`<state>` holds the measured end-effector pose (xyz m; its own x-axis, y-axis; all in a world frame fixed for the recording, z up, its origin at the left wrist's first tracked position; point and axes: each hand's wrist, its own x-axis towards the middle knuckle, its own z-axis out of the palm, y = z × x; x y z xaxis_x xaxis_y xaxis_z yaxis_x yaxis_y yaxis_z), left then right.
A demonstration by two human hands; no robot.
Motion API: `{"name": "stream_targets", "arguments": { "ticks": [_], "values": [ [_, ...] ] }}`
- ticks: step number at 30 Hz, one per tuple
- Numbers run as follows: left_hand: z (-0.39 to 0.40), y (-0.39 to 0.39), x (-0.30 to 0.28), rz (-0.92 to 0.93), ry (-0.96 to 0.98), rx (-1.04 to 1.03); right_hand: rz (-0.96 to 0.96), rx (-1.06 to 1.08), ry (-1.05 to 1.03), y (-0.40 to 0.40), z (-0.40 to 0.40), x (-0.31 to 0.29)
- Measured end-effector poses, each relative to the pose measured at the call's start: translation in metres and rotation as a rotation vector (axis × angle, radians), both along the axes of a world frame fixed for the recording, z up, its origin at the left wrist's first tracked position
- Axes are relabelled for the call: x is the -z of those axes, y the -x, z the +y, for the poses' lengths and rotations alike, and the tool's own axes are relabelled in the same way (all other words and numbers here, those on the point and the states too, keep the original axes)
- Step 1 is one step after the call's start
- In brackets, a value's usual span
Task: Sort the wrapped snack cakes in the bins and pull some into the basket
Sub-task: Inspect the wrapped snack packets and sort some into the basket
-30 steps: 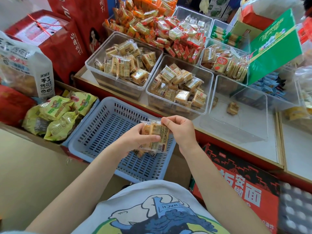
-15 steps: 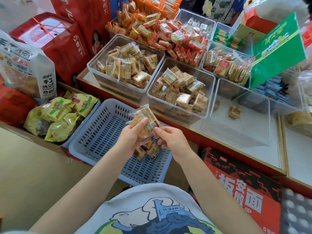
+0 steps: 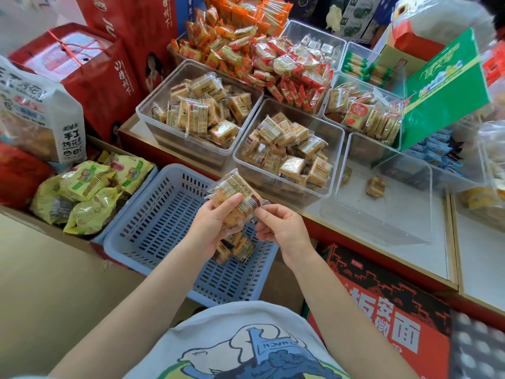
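Note:
My left hand point(image 3: 213, 228) grips a small stack of wrapped snack cakes point(image 3: 232, 187) above the blue slotted basket point(image 3: 153, 228). My right hand point(image 3: 281, 228) pinches the right end of the top wrapper. A few wrapped cakes point(image 3: 235, 248) lie in the basket under my hands. Two clear bins hold more of the same cakes: the left bin point(image 3: 153, 127) and the middle bin point(image 3: 336, 149). A third clear bin point(image 3: 420, 214) to the right holds only a single cake point(image 3: 375, 186).
Red and orange snack packs point(image 3: 246, 36) fill bins at the back. Green-yellow bags point(image 3: 87, 192) lie left of the basket. Red gift bags point(image 3: 90, 72) stand at the far left, a green box point(image 3: 448, 86) at the right, and a red carton point(image 3: 382, 324) below the counter edge.
Both hands have risen and tilted the cakes toward the bins. The right hand slid from the top of the pack to pinch its right end.

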<state>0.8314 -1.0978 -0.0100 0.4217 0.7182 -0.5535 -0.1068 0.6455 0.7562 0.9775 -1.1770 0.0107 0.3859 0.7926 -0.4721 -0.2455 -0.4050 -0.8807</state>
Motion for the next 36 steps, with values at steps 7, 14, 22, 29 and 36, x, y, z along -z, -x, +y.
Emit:
{"name": "stream_targets", "arguments": {
  "ticks": [7, 14, 22, 29, 36],
  "values": [
    [0.009, -0.018, -0.002, 0.207, -0.232, 0.085, -0.213, -0.097, -0.03, -0.014, 0.003, 0.002],
    [0.021, -0.039, -0.006, 0.042, -0.183, 0.173, -0.158, -0.039, -0.02, -0.035, 0.014, 0.005],
    [0.037, -0.044, -0.01, -0.052, 0.03, 0.206, 0.0, -0.027, 0.091, -0.054, 0.031, 0.009],
    [0.049, -0.044, 0.001, -0.175, 0.231, 0.106, 0.5, 0.073, -0.044, -0.062, 0.039, 0.002],
    [0.06, -0.067, -0.002, -0.026, 0.223, 0.079, 0.411, 0.135, 0.002, -0.08, 0.051, 0.007]
  ]
}}
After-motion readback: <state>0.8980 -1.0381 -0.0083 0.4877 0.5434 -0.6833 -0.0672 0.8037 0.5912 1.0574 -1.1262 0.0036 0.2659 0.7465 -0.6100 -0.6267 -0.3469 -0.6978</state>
